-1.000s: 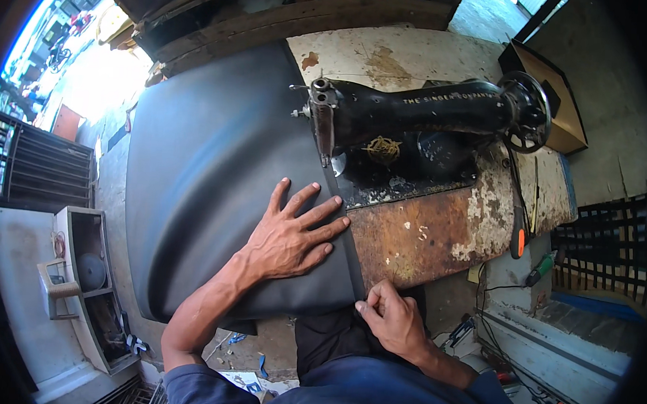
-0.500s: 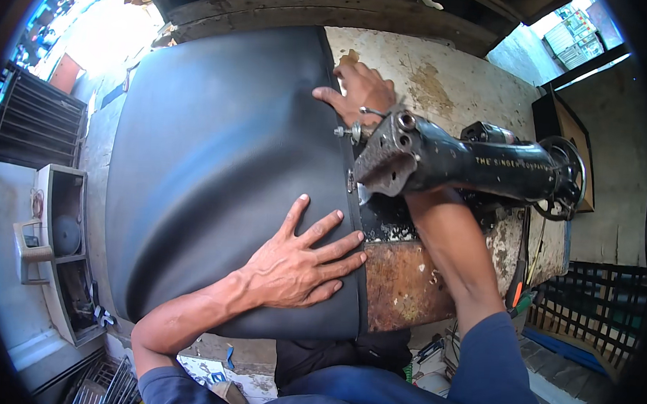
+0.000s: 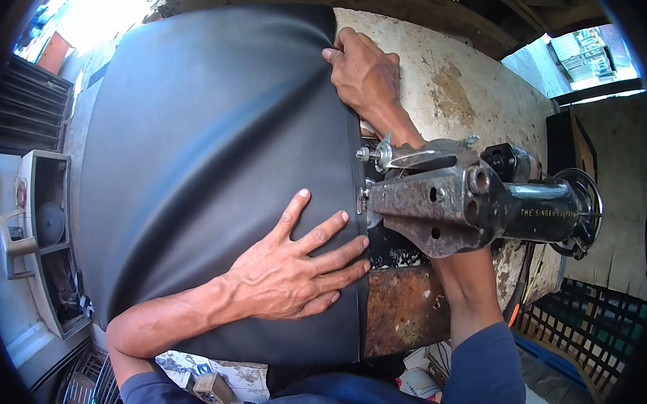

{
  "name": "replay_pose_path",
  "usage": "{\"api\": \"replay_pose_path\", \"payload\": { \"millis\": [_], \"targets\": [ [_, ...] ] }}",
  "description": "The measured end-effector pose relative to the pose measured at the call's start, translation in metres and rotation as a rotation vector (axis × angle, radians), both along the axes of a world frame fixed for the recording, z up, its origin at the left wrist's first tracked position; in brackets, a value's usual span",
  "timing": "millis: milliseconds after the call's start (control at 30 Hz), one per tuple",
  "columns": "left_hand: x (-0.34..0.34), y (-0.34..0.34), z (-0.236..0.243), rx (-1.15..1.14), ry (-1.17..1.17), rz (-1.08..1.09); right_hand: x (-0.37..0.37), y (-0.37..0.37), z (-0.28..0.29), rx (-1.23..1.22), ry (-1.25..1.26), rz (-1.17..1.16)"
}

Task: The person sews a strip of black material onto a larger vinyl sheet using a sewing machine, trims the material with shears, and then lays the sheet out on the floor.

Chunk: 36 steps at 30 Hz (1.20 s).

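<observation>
A large sheet of black leather-like material (image 3: 182, 114) covers the left of the worktable, a soft fold running diagonally across it. Its right edge passes under the needle end of a worn black sewing machine (image 3: 440, 204). My left hand (image 3: 287, 273) lies flat on the sheet with fingers spread, their tips close to that edge, on the near side of the machine. Reaching under the machine's arm, my right hand (image 3: 367, 72) pinches the sheet's edge near its far corner, thumb and curled fingers together. The machine's head hides the needle point and part of my right forearm.
The bare, stained tabletop (image 3: 483, 86) extends to the far right, with a rusty brown panel (image 3: 406, 309) nearer me. The machine's handwheel (image 3: 579, 212) is at the right. A pale open cabinet (image 3: 49, 239) stands at left, and a dark lattice (image 3: 587, 333) at lower right.
My right hand has moved along the edge toward the far corner and closed on the sheet. The fold has shifted and sharpened toward that corner. My left hand stays flat; the view has shifted slightly.
</observation>
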<state>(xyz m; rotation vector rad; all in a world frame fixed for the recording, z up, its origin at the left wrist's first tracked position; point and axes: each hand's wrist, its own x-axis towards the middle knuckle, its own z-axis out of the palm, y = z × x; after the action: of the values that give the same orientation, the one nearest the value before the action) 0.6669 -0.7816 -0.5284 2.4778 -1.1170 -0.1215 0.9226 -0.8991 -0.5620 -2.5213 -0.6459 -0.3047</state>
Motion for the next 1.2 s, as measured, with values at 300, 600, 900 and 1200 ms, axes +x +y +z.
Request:
{"api": "replay_pose_path", "payload": {
  "millis": [300,600,900,1200],
  "targets": [
    [0.042,0.009,-0.002,-0.049,-0.061,0.022,0.045,0.011,-0.005,-0.037,-0.089,-0.019],
    [0.075,0.018,-0.002,-0.021,-0.056,-0.062,0.075,0.015,0.000,-0.070,-0.029,-0.040],
    [0.088,0.025,0.000,-0.052,-0.066,-0.113,0.089,0.024,0.003,-0.070,-0.051,-0.073],
    [0.092,0.024,-0.001,-0.043,-0.131,-0.155,0.073,0.005,0.014,0.400,0.298,-0.132]
  ]
}}
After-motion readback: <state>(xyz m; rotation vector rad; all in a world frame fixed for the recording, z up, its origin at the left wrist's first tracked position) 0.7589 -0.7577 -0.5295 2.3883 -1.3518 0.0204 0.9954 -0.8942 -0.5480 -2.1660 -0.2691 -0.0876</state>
